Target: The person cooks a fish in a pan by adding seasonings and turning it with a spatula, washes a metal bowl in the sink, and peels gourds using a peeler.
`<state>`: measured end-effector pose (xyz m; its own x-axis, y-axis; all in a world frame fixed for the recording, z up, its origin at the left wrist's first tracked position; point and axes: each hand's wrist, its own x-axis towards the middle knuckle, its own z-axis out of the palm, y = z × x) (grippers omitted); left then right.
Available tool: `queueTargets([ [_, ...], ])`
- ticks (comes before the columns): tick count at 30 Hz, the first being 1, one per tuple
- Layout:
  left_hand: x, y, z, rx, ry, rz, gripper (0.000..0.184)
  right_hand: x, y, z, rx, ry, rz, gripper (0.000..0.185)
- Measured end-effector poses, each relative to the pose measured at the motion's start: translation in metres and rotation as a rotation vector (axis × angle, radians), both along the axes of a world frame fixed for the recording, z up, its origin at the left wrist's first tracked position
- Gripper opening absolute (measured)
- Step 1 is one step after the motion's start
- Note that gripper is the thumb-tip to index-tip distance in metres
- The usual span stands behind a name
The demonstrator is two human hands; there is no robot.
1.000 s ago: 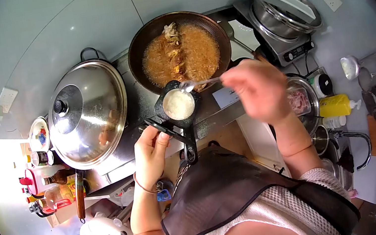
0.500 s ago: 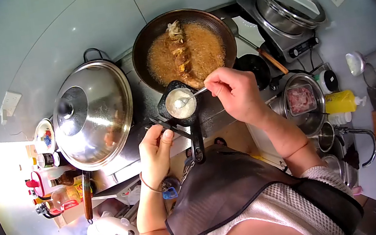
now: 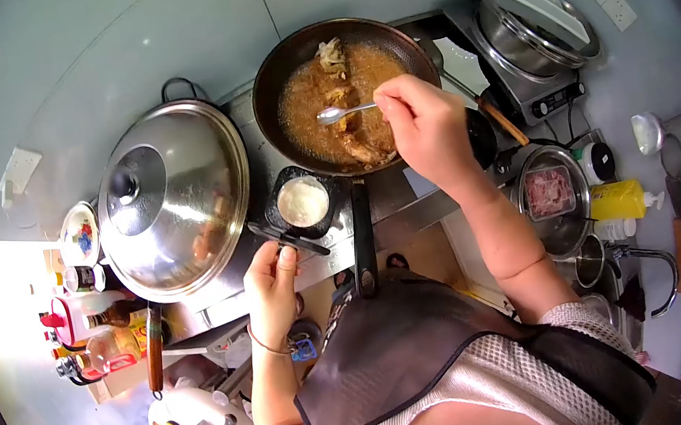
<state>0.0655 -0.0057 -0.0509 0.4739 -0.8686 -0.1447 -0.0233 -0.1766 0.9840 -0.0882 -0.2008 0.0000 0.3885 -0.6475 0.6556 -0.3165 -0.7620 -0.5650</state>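
Note:
My right hand (image 3: 427,126) pinches the handle of a small metal spoon (image 3: 334,113) above the frying pan (image 3: 269,97). The spoon's bowl looks mostly bare. A whole fish (image 3: 361,150) lies in bubbling brown liquid (image 3: 304,96) in the pan, partly hidden by the spoon and hand. With fingers closed, my left hand (image 3: 269,281) grips the hinged lid (image 3: 295,239) of a black seasoning box (image 3: 274,190). White powder (image 3: 303,202) fills the box, which is held near the pan's front left edge.
A big lidded wok (image 3: 175,205) stands to the left, its wooden handle (image 3: 154,354) pointing toward me. Right of the pan lies a spatula (image 3: 502,120). Further right are a bowl with packed meat (image 3: 548,192), a yellow bottle (image 3: 616,201) and stacked steel pots (image 3: 524,39).
My right hand has lifted the spoon out of the white powder and moved it up over the frying pan. The seasoning box in my left hand has shifted slightly left.

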Motion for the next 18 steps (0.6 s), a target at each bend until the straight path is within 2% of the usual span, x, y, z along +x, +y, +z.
queueTargets([
  [1,0.002,0.001,-0.001,0.025,-0.036,-0.013,0.018,-0.003,0.015,0.015,0.130,-0.075,0.081,0.003],
  [2,0.001,0.001,0.000,0.031,-0.025,-0.013,0.018,-0.003,0.025,0.025,0.209,-0.019,0.193,0.006],
  [3,0.000,0.002,0.002,0.036,-0.016,-0.015,0.018,-0.002,0.029,0.024,0.164,0.039,0.343,0.007],
  [5,0.000,0.004,0.007,0.011,0.071,-0.016,0.019,0.006,0.039,0.019,0.147,0.060,0.477,0.011],
  [6,0.002,0.011,-0.001,-0.018,0.175,0.034,0.020,-0.006,0.035,0.019,0.236,0.054,0.460,0.030],
  [7,0.000,0.015,0.007,-0.018,0.188,0.084,0.021,-0.022,0.030,0.009,0.217,0.023,0.194,0.026],
  [8,0.006,0.025,0.006,-0.042,0.226,0.091,0.019,-0.039,0.031,-0.007,0.498,-0.202,-0.056,0.019],
  [9,0.011,0.035,0.006,-0.071,0.263,0.101,0.019,-0.057,0.032,-0.022,0.529,-0.129,-0.322,0.020],
  [10,0.007,0.037,0.019,-0.116,0.235,0.165,0.022,-0.076,0.028,-0.060,0.523,0.028,-0.339,0.021],
  [11,0.009,0.050,0.019,-0.063,0.283,0.255,0.026,-0.081,0.037,-0.100,0.592,0.369,-0.348,0.019],
  [12,0.010,0.057,0.023,-0.082,0.275,0.267,0.027,-0.079,0.051,-0.147,0.600,0.509,-0.140,0.017],
  [13,0.011,0.064,0.028,-0.093,0.260,0.269,0.027,-0.058,0.070,-0.168,0.647,0.604,0.087,0.015],
  [14,0.013,0.070,0.027,-0.137,0.246,0.259,0.027,-0.038,0.089,-0.180,0.802,0.487,0.123,0.016],
  [15,0.014,0.077,0.025,-0.121,0.183,0.292,0.027,-0.018,0.092,-0.234,0.664,0.478,0.165,0.028],
  [17,0.012,0.086,0.029,-0.178,0.205,0.290,0.029,0.026,0.097,-0.241,0.294,0.247,0.105,0.044],
  [18,0.011,0.091,0.028,-0.179,0.243,0.301,0.030,0.045,0.094,-0.237,0.246,0.321,0.087,0.050],
])
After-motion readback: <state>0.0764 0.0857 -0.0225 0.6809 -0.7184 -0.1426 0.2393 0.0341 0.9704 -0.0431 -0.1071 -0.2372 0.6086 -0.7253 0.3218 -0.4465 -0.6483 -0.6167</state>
